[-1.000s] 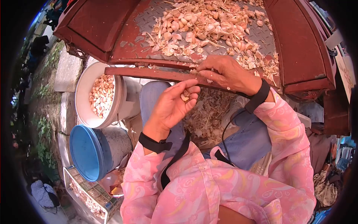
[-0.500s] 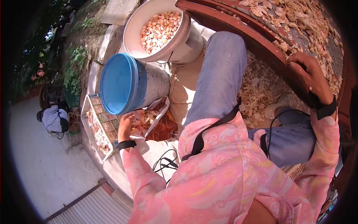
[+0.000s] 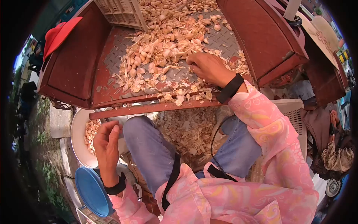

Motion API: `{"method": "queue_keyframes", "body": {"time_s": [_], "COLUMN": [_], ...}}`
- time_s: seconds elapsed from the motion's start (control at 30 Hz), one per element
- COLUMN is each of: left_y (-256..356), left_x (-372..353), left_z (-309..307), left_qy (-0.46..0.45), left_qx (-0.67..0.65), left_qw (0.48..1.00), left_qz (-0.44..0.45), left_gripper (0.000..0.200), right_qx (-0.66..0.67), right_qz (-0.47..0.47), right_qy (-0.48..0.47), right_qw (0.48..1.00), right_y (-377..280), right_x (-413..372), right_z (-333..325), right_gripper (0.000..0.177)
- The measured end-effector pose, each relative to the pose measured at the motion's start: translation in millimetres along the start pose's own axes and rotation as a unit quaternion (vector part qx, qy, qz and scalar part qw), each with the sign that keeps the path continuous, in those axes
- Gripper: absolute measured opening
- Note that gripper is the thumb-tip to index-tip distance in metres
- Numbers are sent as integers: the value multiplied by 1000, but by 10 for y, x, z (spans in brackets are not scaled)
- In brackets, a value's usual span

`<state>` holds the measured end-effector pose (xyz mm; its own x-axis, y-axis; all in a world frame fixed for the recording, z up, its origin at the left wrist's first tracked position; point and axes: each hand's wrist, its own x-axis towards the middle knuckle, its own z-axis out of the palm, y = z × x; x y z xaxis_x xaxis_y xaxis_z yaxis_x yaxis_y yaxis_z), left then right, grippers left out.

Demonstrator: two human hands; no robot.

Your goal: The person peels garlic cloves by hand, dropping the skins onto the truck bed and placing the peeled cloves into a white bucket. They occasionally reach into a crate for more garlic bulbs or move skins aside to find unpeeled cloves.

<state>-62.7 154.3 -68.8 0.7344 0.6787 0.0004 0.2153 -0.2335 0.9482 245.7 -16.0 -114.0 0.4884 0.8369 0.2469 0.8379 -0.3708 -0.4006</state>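
Garlic cloves, stalks and papery skins (image 3: 164,41) lie heaped on the metal floor of a red-brown cart bed (image 3: 100,86). My right hand (image 3: 210,68) rests over the right part of the heap, palm down, its fingers bent in among the pieces; whatever its fingertips hold is hidden. Above my left knee's outer side is my left hand (image 3: 108,143), raised with its fingers loosely apart and nothing in them. Just beyond it stands a white bucket (image 3: 77,140) with peeled-looking cloves (image 3: 91,130) inside.
A blue bucket (image 3: 91,190) stands below the white one. A plastic crate (image 3: 123,13) leans at the bed's back left. Skins (image 3: 190,130) cover the ground between my knees. A red cap (image 3: 61,35) hangs left, and a pale hat (image 3: 319,35) right.
The view has swung toward the cart bed. My right hand has moved from the bed's edge onto the heap, and my left hand has risen from beside the blue bucket to near the white one.
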Motion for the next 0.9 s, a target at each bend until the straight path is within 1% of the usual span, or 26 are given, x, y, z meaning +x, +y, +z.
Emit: {"method": "queue_keyframes", "body": {"time_s": [0.07, 0.1, 0.17, 0.2, 0.23, 0.3, 0.33, 0.4, 0.43, 0.47, 0.53, 0.57, 0.6, 0.63, 0.67, 0.7, 0.73, 0.77, 0.8, 0.83, 0.87, 0.9], "left_y": [113, 158, 182, 94, -7, -109, -134, -180, -209, -255, -172, -196, -197, -202, -214, -167, -136, -134, -14, 130, 294, 427], "left_x": [489, 726, 1113, 1288, 1420, 1582, 1596, 1575, 1568, 1557, 1519, 1494, 1466, 1427, 1363, 1262, 1177, 1146, 1040, 884, 723, 583], "left_z": [458, 689, 1122, 1307, 1457, 1668, 1690, 1690, 1639, 1552, 1360, 1309, 1262, 1230, 1221, 1226, 1203, 1128, 1090, 1066, 1055, 1050], "left_qy": [-33, -46, -45, -37, -37, -55, -57, -18, -31, -43, -122, -125, -142, -157, -157, -126, -91, -117, -115, -143, -164, -192], "left_qx": [73, 119, 234, 289, 290, 399, 397, 382, 366, 350, 332, 333, 286, 236, 237, 102, -36, -101, -100, -297, -482, -535], "left_qw": [993, 981, 933, 898, 898, 850, 850, 853, 854, 856, 889, 888, 924, 951, 950, 985, 995, 987, 987, 941, 854, 817], "left_qz": [90, 146, 270, 329, 329, 339, 341, 356, 368, 378, 290, 293, 212, 128, 129, 54, -23, -46, -45, -78, -109, -103], "left_gripper": [22, 24, 22, 20, 20, 11, 11, 4, 5, 7, 10, 10, 12, 14, 14, 17, 20, 18, 18, 19, 20, 22], "right_qx": [23, 25, 21, 23, 8, -12, -14, -31, -57, -60, -77, -75, -74, -53, -32, 22, 24, 29, 34, 27, 28, 67], "right_qz": [-9, -10, 0, -1, -8, -6, -3, 41, 48, 54, 104, 91, 94, 57, 19, 3, 3, -14, -32, -28, -29, -21], "right_qy": [13, 15, -12, -11, -5, -9, -8, 109, 136, 136, 75, 12, 16, 13, 9, -10, -11, 10, 31, 39, 38, 34], "right_qw": [1000, 1000, 1000, 1000, 1000, 1000, 1000, 993, 988, 987, 989, 993, 993, 997, 999, 1000, 1000, 999, 998, 998, 998, 997], "right_y": [-42, -55, -62, -55, -42, -32, -18, 46, 130, 247, 458, 508, 471, 417, 361, 302, 242, 168, 87, 29, -5, -24], "right_x": [45, 58, 99, 106, 104, 101, 109, 94, 99, 89, 73, 76, 68, 53, 44, 45, 6, -24, -24, -9, 16, 36], "right_z": [5, 15, 47, 71, 98, 78, 34, -64, -112, -122, -99, -74, -61, -22, 22, 45, 60, 63, 32, -36, -81, -110], "right_gripper": [18, 18, 17, 17, 17, 18, 18, 17, 19, 19, 22, 25, 25, 24, 24, 23, 23, 22, 21, 20, 20, 20]}}
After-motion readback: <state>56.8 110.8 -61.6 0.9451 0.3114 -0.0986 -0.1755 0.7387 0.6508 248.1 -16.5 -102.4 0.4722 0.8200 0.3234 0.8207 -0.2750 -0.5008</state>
